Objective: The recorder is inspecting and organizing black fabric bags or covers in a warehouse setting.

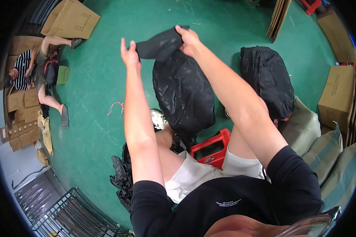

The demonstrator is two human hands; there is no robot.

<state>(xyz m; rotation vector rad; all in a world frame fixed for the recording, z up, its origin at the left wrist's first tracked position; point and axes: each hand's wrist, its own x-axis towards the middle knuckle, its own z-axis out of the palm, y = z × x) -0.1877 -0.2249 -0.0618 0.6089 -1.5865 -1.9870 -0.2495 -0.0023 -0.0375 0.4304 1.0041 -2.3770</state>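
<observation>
Black plastic bag hangs upright, its top raised.

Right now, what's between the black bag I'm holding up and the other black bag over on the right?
In the head view, only bare green floor and your right forearm separate the held black bag from the other black bag.

A warehouse or packing floor: green painted floor, stacked cardboard boxes, filled sacks.

The green floor is covered with two full black bags, cardboard boxes, woven sacks and a red stool.
</observation>
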